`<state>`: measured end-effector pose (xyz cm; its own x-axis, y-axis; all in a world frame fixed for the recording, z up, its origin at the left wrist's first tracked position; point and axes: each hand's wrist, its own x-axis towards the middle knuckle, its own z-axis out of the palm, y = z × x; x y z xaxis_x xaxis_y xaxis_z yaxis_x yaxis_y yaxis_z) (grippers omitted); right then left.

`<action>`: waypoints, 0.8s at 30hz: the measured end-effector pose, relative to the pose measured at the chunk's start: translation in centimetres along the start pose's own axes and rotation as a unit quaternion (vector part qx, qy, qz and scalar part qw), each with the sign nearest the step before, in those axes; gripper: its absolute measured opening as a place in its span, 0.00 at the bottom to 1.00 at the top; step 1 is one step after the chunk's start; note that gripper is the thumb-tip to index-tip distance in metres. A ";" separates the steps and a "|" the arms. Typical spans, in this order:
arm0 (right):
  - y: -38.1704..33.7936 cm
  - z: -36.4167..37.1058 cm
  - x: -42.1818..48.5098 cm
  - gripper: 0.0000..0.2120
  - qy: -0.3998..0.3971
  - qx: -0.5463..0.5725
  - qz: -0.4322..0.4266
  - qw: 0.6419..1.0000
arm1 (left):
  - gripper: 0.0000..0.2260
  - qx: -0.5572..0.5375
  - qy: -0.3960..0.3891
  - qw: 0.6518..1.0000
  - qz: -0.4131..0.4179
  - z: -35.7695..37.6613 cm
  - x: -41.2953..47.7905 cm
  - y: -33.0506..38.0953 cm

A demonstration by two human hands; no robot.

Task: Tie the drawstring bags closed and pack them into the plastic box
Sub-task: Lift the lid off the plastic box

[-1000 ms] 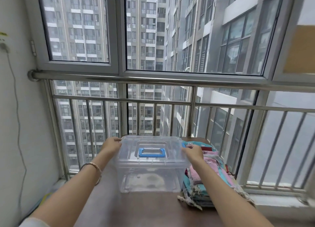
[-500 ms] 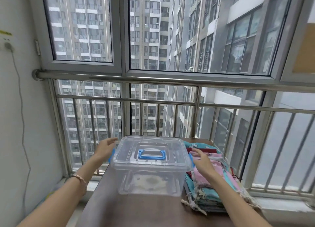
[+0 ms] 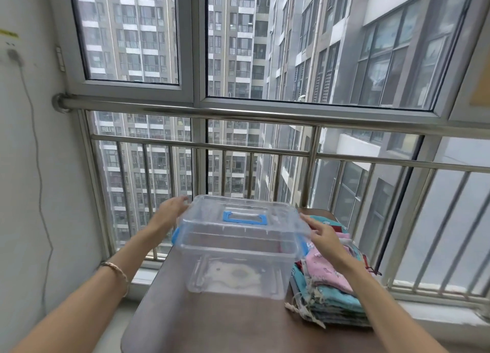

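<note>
Window [image 3: 132,34] and steel railing [image 3: 265,116]: glazed wall behind the work area, with smooth round bars.

Table [image 3: 212,326]: dark brown, smooth top with a rounded near corner. It carries the box and the bags.

Box [image 3: 233,270]: clear rigid plastic, rectangular with rounded corners, standing at the table's middle. Nothing lies in it.

Lid [image 3: 238,206]: the same clear plastic, shallow and ribbed. A second ago it sat closed on the box with the hands at its ends. Now it is raised clear of the rim and tilted, its near edge lower. The box is therefore opening, and packing can begin once the lid is set aside.

Bags [image 3: 334,286]: a flat stack of soft printed cloth in pink, teal and red, with frayed pale cords trailing at the near edge. The stack lies just right of the box, and no bag is yet tied or packed.

Left hand [image 3: 172,212]: at the lid's left end. It is blurred, so whether its fingers clasp the edge cannot be told.

Right hand [image 3: 322,234]: at the lid's right end, above the bags, with fingers spread and nearly straight against the edge.

Latch [image 3: 175,236]: blue plastic, hanging released at the left side of the box.

Handle [image 3: 245,218]: a blue rectangular loop lying flat in the lid's top.

Bracelet [image 3: 116,270]: a thin metal band on the left wrist.
</note>
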<state>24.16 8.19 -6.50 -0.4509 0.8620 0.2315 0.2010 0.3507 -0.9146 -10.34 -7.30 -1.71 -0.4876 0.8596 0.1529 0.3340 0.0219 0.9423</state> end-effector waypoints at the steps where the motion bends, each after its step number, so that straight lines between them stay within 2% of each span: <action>1: -0.4 -0.1 0.2 0.22 0.017 0.007 0.001 1.000 | 0.22 -0.018 -0.001 1.000 0.002 -0.1 0.2 0.3; 3: -1.5 0.1 1.2 0.21 0.056 0.021 -0.012 0.998 | 0.25 -0.055 0.003 0.998 0.017 -0.2 0.8 1.3; 6: -4.1 0.5 3.3 0.20 0.162 0.041 -0.038 0.985 | 0.22 -0.101 0.025 0.993 0.049 0.3 1.7 3.1; 10: -6.8 0.8 7.3 0.22 0.276 0.086 -0.034 0.957 | 0.25 -0.096 0.038 0.990 0.100 1.0 3.6 5.2; 14: -7.4 1.2 11.9 0.26 0.319 0.041 0.008 0.947 | 0.28 -0.080 0.051 0.988 0.119 1.7 5.9 7.1; 17: -7.1 2.0 14.6 0.21 0.316 0.009 0.022 0.949 | 0.36 -0.033 0.040 0.991 0.125 1.9 8.2 7.3; 19: -6.4 2.8 15.7 0.22 0.270 -0.026 0.019 0.962 | 0.35 0.002 0.031 0.993 0.114 1.7 9.6 7.0; 21: -5.2 3.4 16.8 0.19 0.209 -0.059 0.055 0.975 | 0.41 0.015 -0.004 0.998 0.068 1.8 11.3 6.0; 22: -4.8 3.6 17.1 0.23 0.180 -0.068 0.086 0.977 | 0.44 0.022 -0.026 0.999 0.029 1.7 12.5 5.0; 24: -3.5 3.7 18.6 0.38 0.121 -0.053 0.158 0.979 | 0.41 0.008 -0.064 0.997 -0.046 0.9 14.2 2.8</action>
<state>11.82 21.61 -0.25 -0.1355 0.9904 0.0269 0.3910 0.0784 -0.9170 -15.64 5.46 2.84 -0.4098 0.9118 0.0257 0.3064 0.1110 0.9454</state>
